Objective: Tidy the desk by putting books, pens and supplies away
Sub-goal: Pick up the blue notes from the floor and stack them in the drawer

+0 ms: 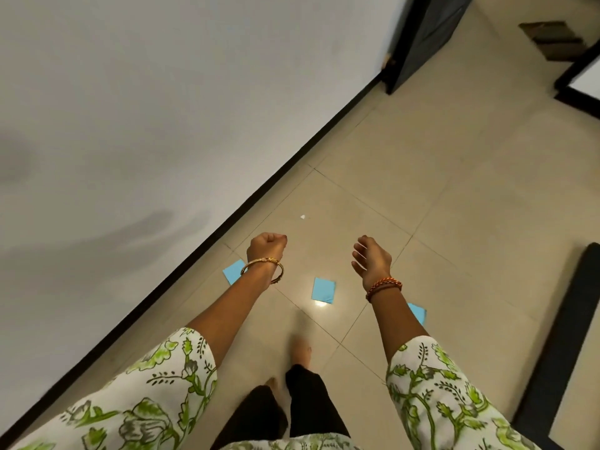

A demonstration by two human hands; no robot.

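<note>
I see both arms stretched forward over the beige tiled floor. The left hand is curled into a fist, holding nothing; the right hand hangs loose-fingered, also holding nothing. Three square blue paper notes lie below — near the wall, between the wrists, and under the right forearm.

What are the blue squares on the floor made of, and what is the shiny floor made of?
The blue squares look like thin matte paper, maybe sticky notes: they lie flat with sharp corners. The floor looks like glossy beige tile, likely ceramic: straight grout lines cross it and a bright light spot reflects off it.
</note>
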